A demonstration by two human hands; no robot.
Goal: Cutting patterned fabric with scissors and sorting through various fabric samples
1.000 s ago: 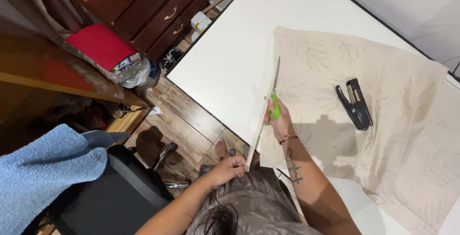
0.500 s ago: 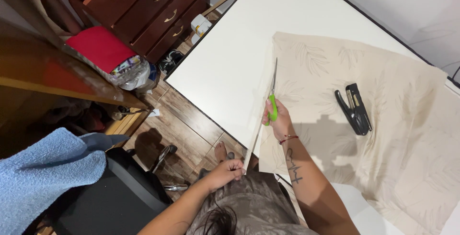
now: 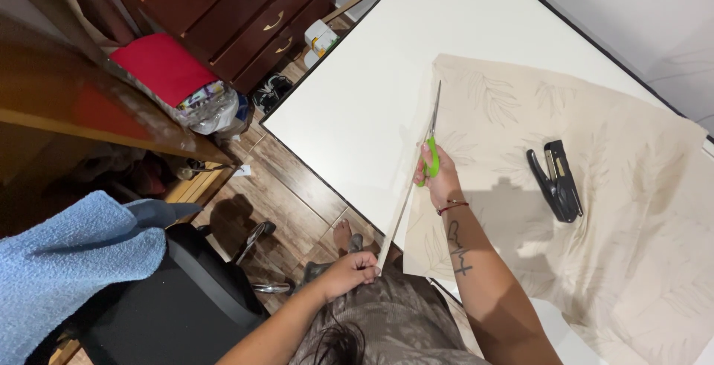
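Right hand (image 3: 442,177) grips green-handled scissors (image 3: 431,136) cutting beige leaf-print fabric (image 3: 595,216); left hand (image 3: 348,272) pinches the cut strip (image 3: 396,220) below the table (image 3: 387,82) edge.

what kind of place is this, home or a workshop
Most likely a room in a home used for craft work. A dark wooden chest of drawers stands on wood-plank flooring, and a large white table carries beige leaf-print fabric that the right hand cuts with green-handled scissors.
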